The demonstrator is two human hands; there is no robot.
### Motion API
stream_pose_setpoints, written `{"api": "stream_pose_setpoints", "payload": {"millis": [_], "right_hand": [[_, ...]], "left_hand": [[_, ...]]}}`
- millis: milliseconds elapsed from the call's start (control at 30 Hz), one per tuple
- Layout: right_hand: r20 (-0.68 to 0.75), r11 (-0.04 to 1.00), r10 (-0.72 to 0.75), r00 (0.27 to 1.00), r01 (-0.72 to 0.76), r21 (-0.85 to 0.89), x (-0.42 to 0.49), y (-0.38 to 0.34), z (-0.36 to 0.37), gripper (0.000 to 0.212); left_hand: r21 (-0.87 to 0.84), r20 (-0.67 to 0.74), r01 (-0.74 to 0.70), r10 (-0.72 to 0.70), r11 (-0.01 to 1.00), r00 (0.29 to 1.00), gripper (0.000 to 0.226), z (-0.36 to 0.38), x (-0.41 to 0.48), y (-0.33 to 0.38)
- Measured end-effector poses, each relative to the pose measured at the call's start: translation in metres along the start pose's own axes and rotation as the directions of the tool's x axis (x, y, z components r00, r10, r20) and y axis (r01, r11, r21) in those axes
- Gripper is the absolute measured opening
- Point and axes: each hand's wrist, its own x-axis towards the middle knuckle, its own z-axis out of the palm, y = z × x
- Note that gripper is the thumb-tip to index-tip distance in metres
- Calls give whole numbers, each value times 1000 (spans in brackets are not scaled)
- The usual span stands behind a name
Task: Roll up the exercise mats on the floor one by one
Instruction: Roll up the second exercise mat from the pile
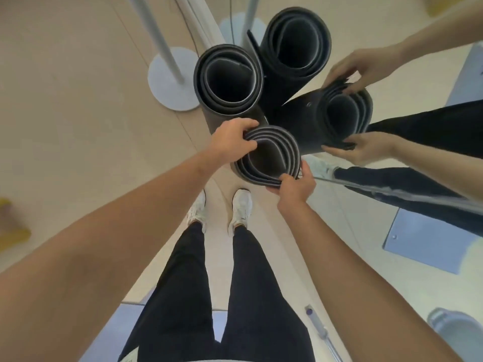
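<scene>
A rolled black exercise mat [269, 155] stands upright on the floor just ahead of my shoes, seen from its open top end. My left hand [232, 139] grips the roll's upper left rim, fingers curled over the layers. My right hand [295, 185] pinches the lower right rim. A second rolled black mat [227, 79] stands upright behind it to the left, against a mirror wall. The mirror repeats both rolls and both hands at the upper right.
A mirror wall [366, 218] runs diagonally along the right. A white stand with a round base [170, 84] rises at the back left. The tan floor [78, 113] spreads to the left. A yellow object [10, 226] lies at the far left edge.
</scene>
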Motion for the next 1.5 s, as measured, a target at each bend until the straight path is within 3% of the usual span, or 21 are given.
{"api": "stream_pose_setpoints", "payload": {"millis": [100, 200, 300, 367, 467, 567, 633, 733, 900, 1000, 1100, 1233, 1400, 1500], "right_hand": [[-24, 993, 46, 999, -43, 112, 16, 11, 11, 72], [3, 1000, -8, 1000, 8, -4, 21, 15, 12, 75], [70, 992, -10, 998, 18, -127, 23, 18, -2, 68], [88, 982, 21, 996, -4, -190, 26, 19, -12, 50], [111, 969, 55, 992, -26, -247, 25, 19, -17, 26], [121, 969, 130, 984, -101, -224, 27, 13, -15, 39], [127, 969, 173, 977, -146, -198, 29, 9, -11, 43], [150, 983, 153, 977, -135, -125, 32, 8, -9, 32], [198, 985, 123, 972, -145, 97, 28, 11, -4, 44], [234, 986, 98, 967, -126, 108, 26, 11, 5, 47], [244, 992, 123, 962, -121, -25, 24, 6, 14, 40], [199, 972, 209, 957, -181, -150, 29, -2, 17, 34], [192, 962, 204, 960, -159, -224, 31, -2, 9, 33], [187, 952, 175, 967, -117, -284, 20, -5, 3, 29]], "left_hand": [[-88, -35, 19, -23, 996, 999, 62, 12, 7, -13], [-219, -133, 143, -174, 965, 976, 59, 33, -6, -33], [-537, -4, 278, -332, 796, 943, 39, 53, -26, -36], [-659, 96, 326, -354, 678, 930, 44, 63, -32, -39], [-648, 99, 354, -387, 674, 917, 63, 67, -36, -42], [-591, 65, 359, -401, 723, 914, 62, 63, -33, -36], [-492, 19, 319, -356, 810, 934, 55, 58, -27, -32], [-371, 16, 247, -259, 895, 966, 50, 46, -15, -26], [-312, -59, 139, -165, 940, 985, 47, 29, 5, -24], [-381, -166, 115, -190, 917, 968, 40, 31, 7, -31], [-503, -210, 239, -385, 831, 899, 41, 36, 2, -38], [-541, -118, 338, -468, 770, 876, 51, 31, -4, -43], [-689, 29, 362, -475, 628, 880, 17, 28, -14, -37], [-680, 56, 369, -457, 634, 888, 15, 22, -25, -41]]}}
